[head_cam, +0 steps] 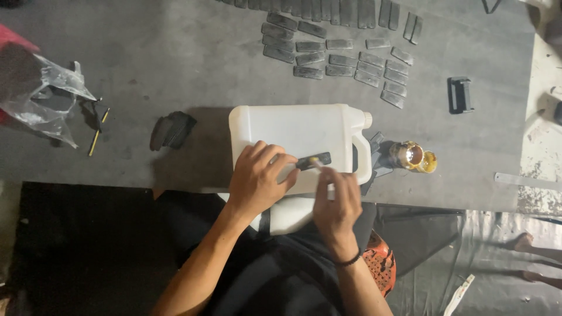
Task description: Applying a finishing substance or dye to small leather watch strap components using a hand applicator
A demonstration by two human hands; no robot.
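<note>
A large white plastic jerrycan lies on its side on the grey concrete floor, its capped spout and handle turned to the person's right. On its flat upper face rests a small black rectangular strip. The person's left hand pins the near end of that strip with curled fingers closed on it. The right hand is pinched shut around a thin pale stick whose tip touches the strip. Just beyond the jerrycan's spout stands a small open tin of yellowish glue. Farther off on the floor lie rows of similar dark flat strips, a black clip-shaped piece, a dark folded scrap and a crumpled clear plastic bag.
</note>
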